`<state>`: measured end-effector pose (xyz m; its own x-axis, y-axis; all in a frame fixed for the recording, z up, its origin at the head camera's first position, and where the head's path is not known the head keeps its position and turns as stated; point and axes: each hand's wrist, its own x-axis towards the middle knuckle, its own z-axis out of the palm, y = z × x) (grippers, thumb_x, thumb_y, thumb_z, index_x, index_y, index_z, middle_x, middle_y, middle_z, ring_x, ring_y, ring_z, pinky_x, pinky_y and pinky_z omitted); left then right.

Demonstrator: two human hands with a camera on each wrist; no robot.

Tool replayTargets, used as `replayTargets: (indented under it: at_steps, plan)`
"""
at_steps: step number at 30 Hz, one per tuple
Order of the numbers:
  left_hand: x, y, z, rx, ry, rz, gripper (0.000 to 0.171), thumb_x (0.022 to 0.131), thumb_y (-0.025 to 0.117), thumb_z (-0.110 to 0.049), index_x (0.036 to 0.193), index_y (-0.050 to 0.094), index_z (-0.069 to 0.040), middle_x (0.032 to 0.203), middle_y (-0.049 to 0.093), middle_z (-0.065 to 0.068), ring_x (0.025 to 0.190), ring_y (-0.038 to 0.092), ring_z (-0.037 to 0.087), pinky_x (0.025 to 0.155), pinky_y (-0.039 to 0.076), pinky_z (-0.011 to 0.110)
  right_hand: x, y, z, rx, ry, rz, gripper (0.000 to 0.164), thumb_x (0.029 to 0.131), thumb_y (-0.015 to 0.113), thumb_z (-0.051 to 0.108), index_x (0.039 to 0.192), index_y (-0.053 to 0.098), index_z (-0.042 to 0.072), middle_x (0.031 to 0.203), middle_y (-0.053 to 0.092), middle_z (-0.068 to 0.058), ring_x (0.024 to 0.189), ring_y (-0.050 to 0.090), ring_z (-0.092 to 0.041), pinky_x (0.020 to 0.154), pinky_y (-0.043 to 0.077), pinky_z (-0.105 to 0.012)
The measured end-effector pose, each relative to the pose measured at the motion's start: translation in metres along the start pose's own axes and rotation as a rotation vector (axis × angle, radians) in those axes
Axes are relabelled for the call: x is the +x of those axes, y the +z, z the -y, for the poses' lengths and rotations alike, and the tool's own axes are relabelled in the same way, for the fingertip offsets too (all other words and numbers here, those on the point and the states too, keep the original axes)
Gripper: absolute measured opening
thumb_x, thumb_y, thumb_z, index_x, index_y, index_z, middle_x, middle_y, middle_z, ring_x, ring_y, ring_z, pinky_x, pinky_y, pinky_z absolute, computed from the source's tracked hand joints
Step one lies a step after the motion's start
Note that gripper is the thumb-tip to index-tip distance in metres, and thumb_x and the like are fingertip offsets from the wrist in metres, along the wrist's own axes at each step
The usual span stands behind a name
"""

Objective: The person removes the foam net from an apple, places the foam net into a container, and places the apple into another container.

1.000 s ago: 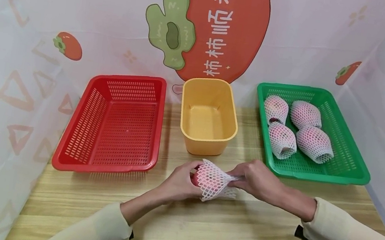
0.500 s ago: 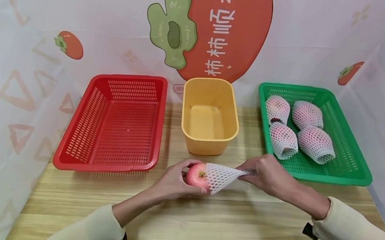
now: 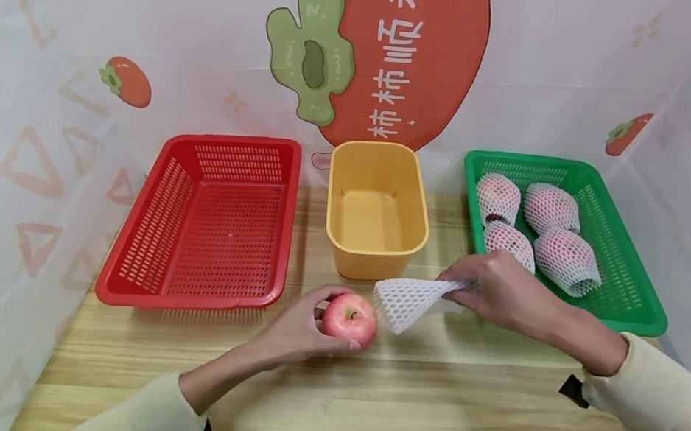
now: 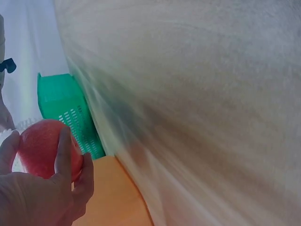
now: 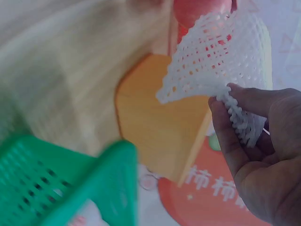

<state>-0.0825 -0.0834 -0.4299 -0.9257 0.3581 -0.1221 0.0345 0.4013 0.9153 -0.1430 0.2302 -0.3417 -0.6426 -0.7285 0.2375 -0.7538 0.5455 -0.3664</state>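
Note:
A bare pink-red apple (image 3: 351,319), its stem facing up, is gripped by my left hand (image 3: 299,329) between thumb and fingers. In the left wrist view the fingers curl round the apple (image 4: 43,147). My right hand (image 3: 498,289) pinches the gathered end of a white foam net sleeve (image 3: 408,301). The wide mouth of that sleeve hangs just right of the apple, apart from it. From the right wrist, thumb and fingertips show squeezing the bunched end of the foam net sleeve (image 5: 214,61).
A red basket (image 3: 280,250) stands at the left, with nothing in it. Behind the hands is a yellow bin (image 3: 373,252). At the right, a green basket (image 3: 627,321) holds several net-wrapped apples (image 3: 565,257). A printed cloth (image 3: 214,17) closes off the back and sides.
The foam net sleeve has come off the apple, pulled to the right and up by my right hand. My left hand keeps the apple, having shifted slightly left.

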Motion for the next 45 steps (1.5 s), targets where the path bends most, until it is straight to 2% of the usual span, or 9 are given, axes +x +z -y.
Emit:
replayTargets:
  at_steps: [4,8,15,18,22,28,34,40,45]
  plan:
    - [-0.002,-0.007,-0.007,-0.025,-0.018,0.003,0.073,0.067,0.089,-0.038,0.13,0.054,-0.029,0.12,0.061,-0.007,0.102,0.064,0.015,0.082,0.053,0.034,0.009,-0.016,0.003,-0.01,-0.068,0.003,0.023,0.073,0.086,0.012,0.095,0.076,0.014,0.089,0.073,0.009,0.08,0.067,-0.002,0.068,0.057,-0.022]
    - [-0.005,-0.014,-0.014,-0.032,-0.007,0.019,0.073,0.068,0.089,-0.038,0.131,0.053,-0.029,0.121,0.06,-0.007,0.1,0.065,0.016,0.081,0.053,0.036,0.02,-0.03,0.009,-0.008,-0.115,-0.009,0.025,0.073,0.086,0.015,0.096,0.076,0.015,0.09,0.073,0.01,0.081,0.068,-0.002,0.07,0.058,-0.023]
    - [-0.012,-0.031,-0.033,0.067,0.072,0.009,0.075,0.067,0.088,-0.046,0.131,0.052,-0.03,0.123,0.059,-0.013,0.106,0.063,0.008,0.089,0.052,0.034,0.041,-0.047,0.02,-0.037,-0.103,-0.073,0.028,0.073,0.086,0.012,0.098,0.075,0.01,0.09,0.074,0.003,0.08,0.07,-0.009,0.068,0.059,-0.028]
    - [-0.014,-0.041,-0.041,0.098,0.064,0.003,0.076,0.067,0.086,-0.05,0.132,0.051,-0.031,0.122,0.059,-0.014,0.106,0.062,0.007,0.089,0.052,0.035,0.05,-0.049,0.019,-0.06,-0.092,-0.099,0.026,0.075,0.085,0.014,0.099,0.074,0.009,0.09,0.074,0.002,0.077,0.069,-0.009,0.067,0.059,-0.028]
    - [-0.015,-0.055,-0.049,0.133,0.042,-0.006,0.076,0.067,0.086,-0.052,0.132,0.051,-0.032,0.121,0.059,-0.014,0.107,0.062,0.007,0.089,0.052,0.035,0.062,-0.047,0.015,-0.085,-0.074,-0.119,0.024,0.078,0.083,0.017,0.099,0.073,0.009,0.091,0.074,0.003,0.075,0.067,-0.009,0.067,0.058,-0.028]
    - [-0.013,-0.076,-0.059,0.157,0.015,-0.032,0.078,0.068,0.085,-0.053,0.134,0.049,-0.033,0.118,0.06,-0.012,0.102,0.062,0.011,0.082,0.054,0.036,0.076,-0.037,0.004,-0.085,-0.047,-0.15,0.022,0.08,0.082,0.016,0.098,0.073,0.009,0.091,0.074,0.0,0.075,0.067,-0.012,0.068,0.058,-0.031]
    - [-0.011,-0.1,-0.07,0.205,-0.061,-0.063,0.082,0.068,0.081,-0.06,0.137,0.046,-0.032,0.121,0.058,-0.01,0.108,0.058,0.014,0.082,0.055,0.033,0.086,-0.027,-0.003,-0.082,0.027,-0.119,0.023,0.082,0.08,0.019,0.101,0.073,0.009,0.093,0.073,-0.001,0.076,0.067,-0.014,0.07,0.058,-0.032]
    - [-0.006,-0.129,-0.079,0.155,-0.099,-0.095,0.078,0.07,0.08,-0.059,0.136,0.044,-0.035,0.124,0.054,-0.009,0.112,0.055,0.017,0.082,0.057,0.037,0.094,-0.013,-0.012,-0.075,0.027,-0.094,0.021,0.082,0.08,0.017,0.099,0.073,0.008,0.093,0.074,-0.003,0.077,0.067,-0.016,0.071,0.059,-0.033]
    - [0.003,-0.152,-0.083,0.116,-0.118,-0.12,0.08,0.073,0.079,-0.057,0.139,0.041,-0.032,0.125,0.054,-0.006,0.109,0.059,0.019,0.082,0.057,0.037,0.095,-0.003,-0.017,-0.055,0.025,-0.08,0.021,0.08,0.081,0.017,0.098,0.073,0.008,0.092,0.073,-0.002,0.077,0.067,-0.016,0.072,0.058,-0.032]
